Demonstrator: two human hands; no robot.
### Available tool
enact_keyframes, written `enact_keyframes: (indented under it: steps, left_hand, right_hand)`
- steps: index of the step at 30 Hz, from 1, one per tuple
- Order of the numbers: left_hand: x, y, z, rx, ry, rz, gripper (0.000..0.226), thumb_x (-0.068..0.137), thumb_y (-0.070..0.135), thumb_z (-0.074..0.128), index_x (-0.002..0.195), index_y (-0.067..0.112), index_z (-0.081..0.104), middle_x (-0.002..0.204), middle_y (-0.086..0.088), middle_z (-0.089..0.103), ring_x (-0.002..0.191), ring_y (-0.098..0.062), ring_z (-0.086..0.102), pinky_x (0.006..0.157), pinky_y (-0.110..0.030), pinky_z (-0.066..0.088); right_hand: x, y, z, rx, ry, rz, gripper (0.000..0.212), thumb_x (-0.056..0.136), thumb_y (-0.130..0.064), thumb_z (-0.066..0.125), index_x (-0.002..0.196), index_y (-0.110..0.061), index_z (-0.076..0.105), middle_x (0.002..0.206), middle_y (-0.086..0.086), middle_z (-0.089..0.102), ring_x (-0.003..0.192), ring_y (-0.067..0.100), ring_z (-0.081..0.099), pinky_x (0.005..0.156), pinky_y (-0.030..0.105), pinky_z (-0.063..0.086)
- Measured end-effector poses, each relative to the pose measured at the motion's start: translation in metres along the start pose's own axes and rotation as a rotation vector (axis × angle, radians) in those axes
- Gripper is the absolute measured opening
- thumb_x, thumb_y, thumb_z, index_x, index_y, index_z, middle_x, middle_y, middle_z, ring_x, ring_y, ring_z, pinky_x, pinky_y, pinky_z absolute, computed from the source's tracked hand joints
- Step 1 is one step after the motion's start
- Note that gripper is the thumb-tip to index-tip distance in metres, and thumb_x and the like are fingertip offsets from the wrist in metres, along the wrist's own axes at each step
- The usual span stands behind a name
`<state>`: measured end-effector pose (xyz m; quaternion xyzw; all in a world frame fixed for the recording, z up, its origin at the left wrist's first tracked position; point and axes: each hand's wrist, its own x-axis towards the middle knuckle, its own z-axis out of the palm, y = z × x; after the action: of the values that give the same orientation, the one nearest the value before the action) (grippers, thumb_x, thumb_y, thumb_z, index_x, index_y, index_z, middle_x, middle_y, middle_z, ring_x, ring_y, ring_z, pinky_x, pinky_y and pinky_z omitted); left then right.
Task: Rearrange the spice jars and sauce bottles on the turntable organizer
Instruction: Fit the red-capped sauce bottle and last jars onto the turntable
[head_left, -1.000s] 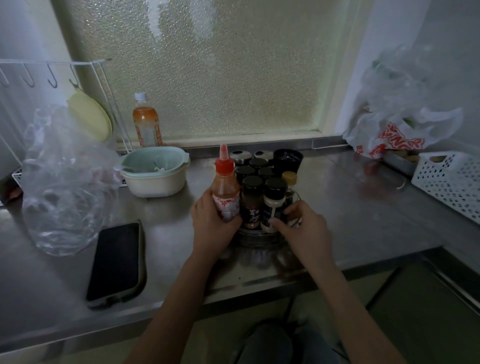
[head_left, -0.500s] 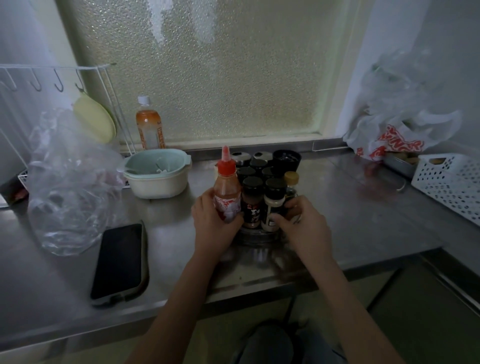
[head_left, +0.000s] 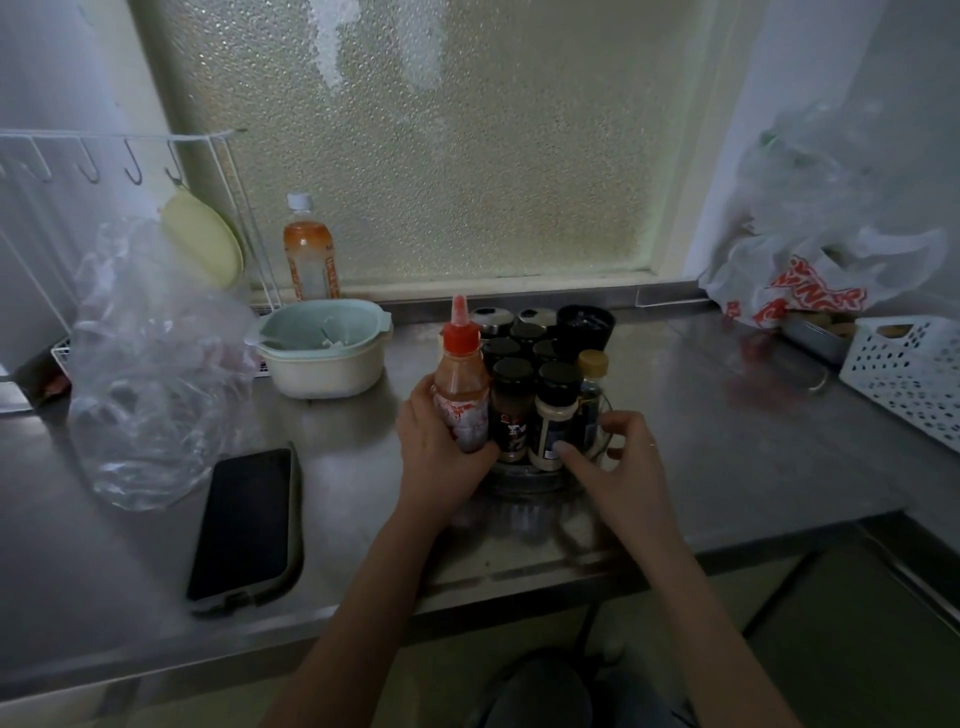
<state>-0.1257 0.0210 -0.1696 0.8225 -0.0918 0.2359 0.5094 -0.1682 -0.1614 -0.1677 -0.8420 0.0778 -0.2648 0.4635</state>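
A round turntable organizer (head_left: 524, 480) stands on the steel counter, packed with several black-capped spice jars (head_left: 514, 410). My left hand (head_left: 441, 457) is wrapped around a red-capped sauce bottle (head_left: 461, 382) at the turntable's left front. A pale jar with a black cap (head_left: 556, 415) stands at the front, and a gold-capped bottle (head_left: 592, 384) is just behind it to the right. My right hand (head_left: 618, 467) hovers at the right front with fingers spread; its thumb touches the pale jar's base. A black cup (head_left: 586, 325) sits at the back right.
A phone (head_left: 244, 525) lies at the left front. A clear plastic bag (head_left: 150, 364), a pale bowl (head_left: 324, 345) and an orange drink bottle (head_left: 309, 254) stand to the left. A white basket (head_left: 914, 374) and a shopping bag (head_left: 810, 270) occupy the right.
My right hand has loosened from the front jars and its fingers have spread apart. My left hand stays on the sauce bottle.
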Motion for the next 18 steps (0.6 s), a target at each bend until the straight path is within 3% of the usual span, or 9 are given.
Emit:
enact_keyframes:
  steps: [7, 9, 11, 12, 15, 18]
  left_hand:
    - [-0.002, 0.006, -0.005, -0.051, -0.010, -0.067, 0.089, 0.061, 0.032, 0.071, 0.135, 0.000, 0.033, 0.128, -0.018, 0.043, 0.121, -0.034, 0.043, 0.100, -0.047, 0.039]
    - [-0.012, 0.007, -0.009, -0.020, 0.086, -0.064, 0.080, 0.066, 0.035, 0.071, 0.131, 0.005, 0.035, 0.123, -0.012, 0.040, 0.116, -0.028, 0.043, 0.097, -0.039, 0.041]
    - [-0.030, 0.011, -0.012, 0.063, 0.213, 0.086, 0.058, 0.069, 0.042, 0.062, 0.115, 0.013, 0.041, 0.106, 0.001, 0.038, 0.100, -0.015, 0.042, 0.083, -0.025, 0.041]
    - [-0.038, 0.015, -0.011, 0.119, 0.199, 0.180, 0.049, 0.070, 0.043, 0.060, 0.108, 0.017, 0.042, 0.100, 0.005, 0.037, 0.094, -0.011, 0.039, 0.078, -0.018, 0.037]
    - [-0.051, 0.021, -0.003, 0.386, -0.165, 0.381, 0.042, 0.075, 0.050, 0.058, 0.106, 0.023, 0.052, 0.106, 0.002, 0.048, 0.098, -0.014, 0.040, 0.081, -0.022, 0.038]
    - [-0.044, 0.015, 0.000, 0.475, -0.352, 0.354, 0.042, 0.083, 0.050, 0.059, 0.112, 0.019, 0.058, 0.116, -0.002, 0.051, 0.111, -0.021, 0.034, 0.095, -0.033, 0.036]
  right_hand:
    - [-0.001, -0.007, -0.004, -0.030, -0.002, 0.003, 0.043, 0.074, -0.032, 0.076, 0.101, -0.014, 0.047, 0.103, 0.000, 0.051, 0.094, 0.015, 0.048, 0.076, 0.028, 0.042]
    - [-0.010, -0.003, -0.012, -0.070, 0.015, -0.101, 0.033, 0.075, -0.034, 0.074, 0.093, -0.020, 0.050, 0.097, -0.004, 0.055, 0.088, 0.010, 0.050, 0.071, 0.023, 0.039]
    - [-0.019, -0.001, -0.016, -0.138, -0.039, -0.221, 0.022, 0.076, -0.032, 0.072, 0.085, -0.025, 0.054, 0.090, -0.010, 0.055, 0.083, 0.000, 0.050, 0.067, 0.011, 0.036]
    - [-0.023, 0.000, -0.015, -0.153, -0.074, -0.253, 0.019, 0.077, -0.029, 0.072, 0.083, -0.026, 0.054, 0.089, -0.014, 0.053, 0.084, -0.004, 0.050, 0.065, 0.006, 0.035]
    - [-0.027, 0.001, -0.009, -0.161, -0.083, -0.289, 0.019, 0.079, -0.015, 0.071, 0.080, -0.025, 0.055, 0.088, -0.013, 0.049, 0.082, -0.008, 0.048, 0.068, 0.000, 0.034]
    - [-0.022, 0.000, -0.006, -0.160, -0.078, -0.265, 0.014, 0.080, -0.011, 0.069, 0.078, -0.019, 0.057, 0.086, -0.006, 0.052, 0.080, -0.006, 0.048, 0.070, 0.002, 0.035]
